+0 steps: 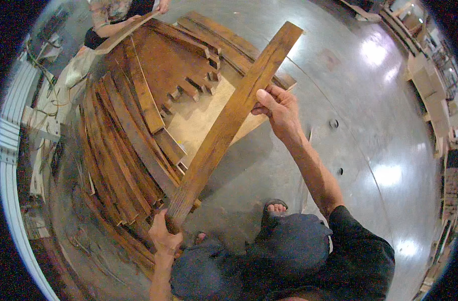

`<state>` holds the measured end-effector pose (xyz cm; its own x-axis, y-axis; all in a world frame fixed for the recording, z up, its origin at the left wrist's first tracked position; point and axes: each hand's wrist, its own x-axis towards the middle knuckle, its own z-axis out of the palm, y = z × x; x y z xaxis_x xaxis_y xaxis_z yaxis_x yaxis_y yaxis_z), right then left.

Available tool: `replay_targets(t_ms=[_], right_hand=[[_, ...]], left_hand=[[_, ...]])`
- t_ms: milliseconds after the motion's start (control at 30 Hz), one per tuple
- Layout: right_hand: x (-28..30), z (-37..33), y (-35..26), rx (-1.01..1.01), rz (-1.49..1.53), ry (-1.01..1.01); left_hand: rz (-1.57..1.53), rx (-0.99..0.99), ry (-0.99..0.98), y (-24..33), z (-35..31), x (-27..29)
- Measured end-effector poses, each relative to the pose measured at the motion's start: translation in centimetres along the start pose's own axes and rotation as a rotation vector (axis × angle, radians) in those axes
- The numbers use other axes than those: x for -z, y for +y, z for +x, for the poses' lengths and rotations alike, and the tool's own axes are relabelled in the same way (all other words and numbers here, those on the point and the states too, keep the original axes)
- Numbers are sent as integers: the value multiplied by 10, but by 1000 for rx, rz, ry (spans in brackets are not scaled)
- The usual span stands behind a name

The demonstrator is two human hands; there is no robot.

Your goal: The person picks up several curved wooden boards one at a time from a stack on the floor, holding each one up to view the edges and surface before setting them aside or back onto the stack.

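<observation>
A long brown wooden plank (229,123) slants across the middle of the view, from low left to upper right. My left hand (164,233) is closed round its near end. Partway up the right edge, my right hand (279,110) grips it, thumb on the face and fingers hidden underneath. The plank is held above a light plywood board (201,120) and part of a stack of brown planks (121,150).
Across the stack, another person's hands (161,6) hold a plank (123,35). More planks (219,32) lie at the far side. Two small dark rings (334,123) rest on the grey floor (359,150). Shelving with boxes (424,80) lines the right.
</observation>
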<state>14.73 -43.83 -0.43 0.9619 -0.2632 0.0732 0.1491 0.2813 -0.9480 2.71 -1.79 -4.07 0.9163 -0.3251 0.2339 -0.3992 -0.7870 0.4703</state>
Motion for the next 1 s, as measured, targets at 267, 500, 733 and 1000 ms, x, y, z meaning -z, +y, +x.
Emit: replay_targets(t_ms=[267, 500, 733, 1000], right_hand=[[56, 43, -22, 140, 66, 205], [100, 75, -26, 237, 51, 279], [114, 58, -47, 245, 63, 218], [-43, -12, 18, -45, 747, -143]], left_hand=[[1, 41, -30, -15, -20, 7], [13, 83, -157, -29, -41, 11], [-126, 182, -334, 8, -7, 40], [-200, -89, -420, 97, 117, 4]])
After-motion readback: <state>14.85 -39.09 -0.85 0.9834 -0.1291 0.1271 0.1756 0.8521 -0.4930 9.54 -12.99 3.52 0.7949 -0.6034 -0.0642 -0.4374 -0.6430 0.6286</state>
